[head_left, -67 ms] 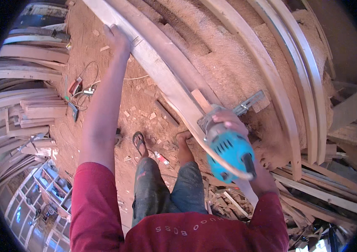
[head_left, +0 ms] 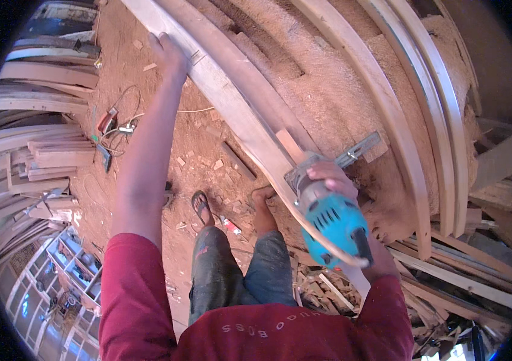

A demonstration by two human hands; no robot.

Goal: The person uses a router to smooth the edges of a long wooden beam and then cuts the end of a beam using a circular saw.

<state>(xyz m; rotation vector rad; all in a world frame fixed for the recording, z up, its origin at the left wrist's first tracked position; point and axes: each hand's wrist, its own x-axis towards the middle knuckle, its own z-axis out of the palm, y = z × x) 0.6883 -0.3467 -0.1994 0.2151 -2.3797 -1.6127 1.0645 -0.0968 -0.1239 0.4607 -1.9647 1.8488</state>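
My right hand point(head_left: 331, 174) is wrapped around a teal corded trim router point(head_left: 334, 225) with a metal base and a straight guide bar point(head_left: 361, 147) sticking out to the right. The router's base sits on the near part of a long pale wooden beam point(head_left: 232, 102), beside a short wood strip point(head_left: 289, 144). Its cord point(head_left: 322, 240) loops across the body. Farther up the same beam, my left hand point(head_left: 168, 57) grips its left edge, fingers bent over the wood. The router's bit is hidden under the base.
Long curved wooden pieces point(head_left: 382, 96) lie over sawdust to the right. More curved boards point(head_left: 45, 72) are stacked at the left. A red-and-grey tool point(head_left: 107, 120) with cords and wood chips lies on the dusty floor. Offcuts point(head_left: 328, 289) pile up near my legs.
The router and my right hand have shifted slightly toward me and to the right along the beam. My left hand stays in place.
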